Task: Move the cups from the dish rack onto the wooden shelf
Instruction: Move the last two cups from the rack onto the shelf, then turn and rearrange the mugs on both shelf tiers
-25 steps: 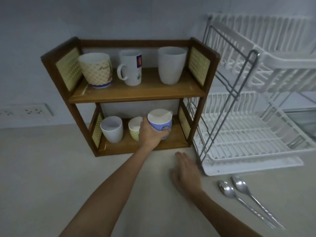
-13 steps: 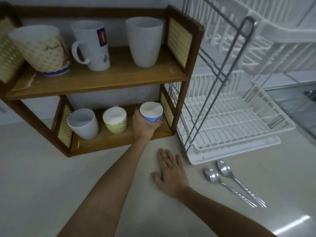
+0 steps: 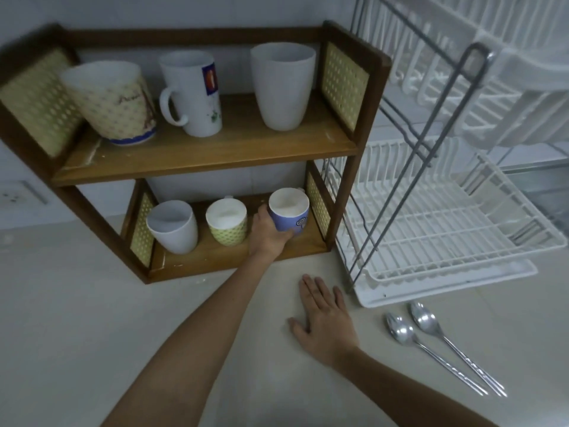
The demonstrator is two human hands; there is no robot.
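Note:
My left hand grips a blue cup standing at the right end of the lower board of the wooden shelf. Beside it on that board stand a yellow-green patterned cup and a white cup. The upper board holds a patterned cup with a blue base, a white mug with a handle and a tall white cup. My right hand lies flat on the counter, fingers spread, holding nothing. The white two-tier dish rack to the right shows no cups.
Two metal spoons lie on the counter in front of the rack's drip tray. A wall socket sits at the far left. The pale counter stretches in front of the shelf.
The left hand carried the blue cup deeper onto the lower board, to its right end. The right hand settled flat on the counter. The camera view shifted closer.

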